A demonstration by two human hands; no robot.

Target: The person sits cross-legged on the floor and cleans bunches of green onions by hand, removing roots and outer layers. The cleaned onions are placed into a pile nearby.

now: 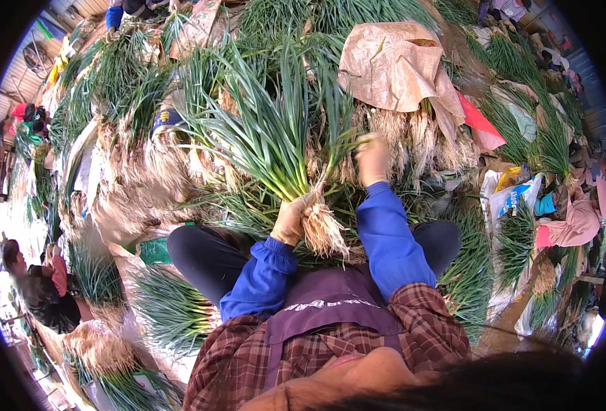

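My left hand [291, 221] grips a bunch of scallions [277, 138] just above the roots. Its long green leaves fan out away from me, and its pale, stringy root ends [324, 228] hang to the right of the fist. Motion blurs my right hand [373, 158], raised to the right of the bunch with its fingers curled. Bent, yellowish leaves [348, 146] lie close to its fingertips; whether it pinches any of them is unclear. Loose green leaves and trimmings [246, 208] cover the ground between my knees, below the bunch.
Piled scallions with dry roots [143, 154] stand ahead and to the left. A tan woven sack [390, 67] covers more bunches ahead right. Other bunches [177, 308] lie by my left knee. A white printed bag [513, 198] is at right. Other people [51, 287] sit around the edges.
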